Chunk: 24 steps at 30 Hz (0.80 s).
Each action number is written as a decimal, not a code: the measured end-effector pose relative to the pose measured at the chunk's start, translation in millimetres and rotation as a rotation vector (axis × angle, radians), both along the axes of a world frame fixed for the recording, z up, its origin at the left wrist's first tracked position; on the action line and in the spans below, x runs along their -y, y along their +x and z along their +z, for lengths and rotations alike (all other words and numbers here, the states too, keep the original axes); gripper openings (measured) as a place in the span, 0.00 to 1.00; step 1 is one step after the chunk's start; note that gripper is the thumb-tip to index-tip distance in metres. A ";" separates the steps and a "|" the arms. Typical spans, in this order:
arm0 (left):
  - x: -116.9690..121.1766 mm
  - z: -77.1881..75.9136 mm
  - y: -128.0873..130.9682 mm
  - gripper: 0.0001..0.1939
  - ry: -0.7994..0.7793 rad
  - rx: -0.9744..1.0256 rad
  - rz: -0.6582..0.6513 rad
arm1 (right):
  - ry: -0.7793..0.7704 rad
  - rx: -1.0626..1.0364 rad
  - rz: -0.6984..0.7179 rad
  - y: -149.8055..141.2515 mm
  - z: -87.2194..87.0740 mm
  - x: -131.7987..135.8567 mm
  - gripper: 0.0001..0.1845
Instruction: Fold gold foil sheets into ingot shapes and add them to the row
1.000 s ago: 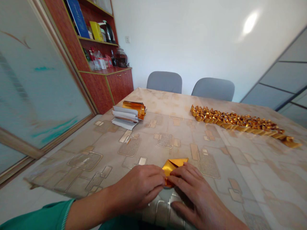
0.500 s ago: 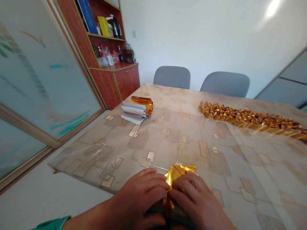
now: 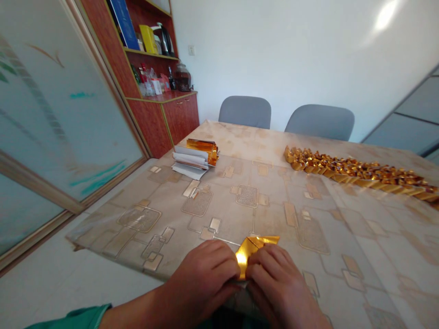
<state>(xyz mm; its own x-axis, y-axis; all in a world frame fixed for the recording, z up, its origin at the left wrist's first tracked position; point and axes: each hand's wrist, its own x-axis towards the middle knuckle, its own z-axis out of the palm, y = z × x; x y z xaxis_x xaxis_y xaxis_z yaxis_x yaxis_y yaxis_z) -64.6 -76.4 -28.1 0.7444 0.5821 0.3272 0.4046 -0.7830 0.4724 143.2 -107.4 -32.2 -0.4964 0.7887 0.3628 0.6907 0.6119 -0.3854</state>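
Note:
A folded piece of gold foil paper [image 3: 252,249] lies at the near edge of the table [image 3: 240,214], its pointed top sticking out beyond my fingers. My left hand [image 3: 206,272] pinches its left side with fingers curled. Pressed against it from the right, my right hand [image 3: 277,285] pinches the other side, so the two hands touch over the paper. The lower part of the paper is hidden under my fingers.
A long row of folded gold paper pieces [image 3: 356,171] runs across the far right of the table. A stack of white and gold sheets [image 3: 195,157] lies at the far left. Two grey chairs [image 3: 245,111] stand behind; a red-brown cabinet [image 3: 164,109] stands left.
Over the second the view swung right and tilted, shifting the table in frame. Both hands stayed pinched on the gold paper, closing tighter over it.

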 end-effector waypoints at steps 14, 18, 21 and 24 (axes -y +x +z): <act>-29.3 -1.1 5.4 0.04 -0.122 0.028 0.146 | -0.183 -0.072 -0.110 24.1 15.1 -25.1 0.08; -34.8 1.9 12.4 0.04 -0.112 0.024 0.134 | -0.191 -0.084 -0.114 23.5 15.3 -25.1 0.09; -38.1 2.0 17.4 0.05 -0.095 0.019 0.145 | -0.188 -0.086 -0.129 23.7 13.7 -26.2 0.09; -37.3 0.9 19.1 0.05 -0.095 0.013 0.183 | -0.177 -0.087 -0.159 23.0 9.0 -29.1 0.10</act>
<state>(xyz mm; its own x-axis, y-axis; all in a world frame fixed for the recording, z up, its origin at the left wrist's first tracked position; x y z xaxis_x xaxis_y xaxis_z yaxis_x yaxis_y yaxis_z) -45.5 -39.1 -27.2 0.6197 0.7355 0.2737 0.5291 -0.6492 0.5464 166.2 -78.3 -23.1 -0.3338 0.9094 0.2479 0.7326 0.4158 -0.5389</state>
